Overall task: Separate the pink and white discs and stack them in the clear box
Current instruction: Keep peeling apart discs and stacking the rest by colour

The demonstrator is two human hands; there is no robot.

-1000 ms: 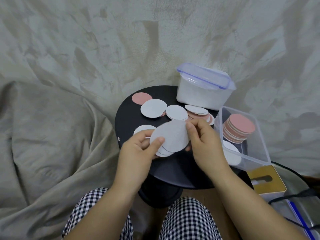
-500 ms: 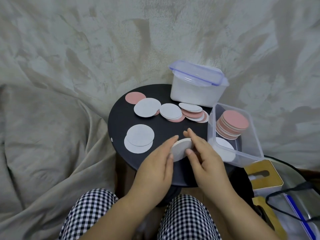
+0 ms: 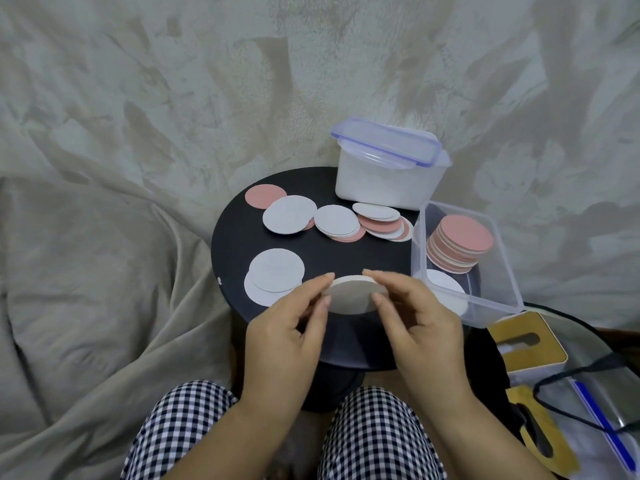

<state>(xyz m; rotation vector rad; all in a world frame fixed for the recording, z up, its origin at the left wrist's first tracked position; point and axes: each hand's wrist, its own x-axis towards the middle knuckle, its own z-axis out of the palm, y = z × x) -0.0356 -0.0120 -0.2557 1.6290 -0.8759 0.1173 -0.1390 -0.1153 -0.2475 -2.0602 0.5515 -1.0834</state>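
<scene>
I see my left hand [image 3: 287, 337] and right hand [image 3: 415, 327] both pinching one white stack [image 3: 353, 296], left fingertips on its left edge and right fingertips on its right edge. The stack is held roughly flat, just over the near part of the black table [image 3: 353, 258]. I cannot tell if its underside touches the top. Just left of the grip, two white discs [image 3: 275, 275] lie overlapped on the table. Just right of the grip stands the clear box [image 3: 506, 268], open-topped. It holds a pink stack [image 3: 460, 244] at its far end and a white disc [image 3: 446, 292] flat at its near end, close to my right fingers. Beyond the grip a row of mixed discs [image 3: 337, 221] overlaps across the table. A lone pink disc [image 3: 265, 195] lies at the row's left end, and a lidded tub [image 3: 384, 174] sits behind its right end.
</scene>
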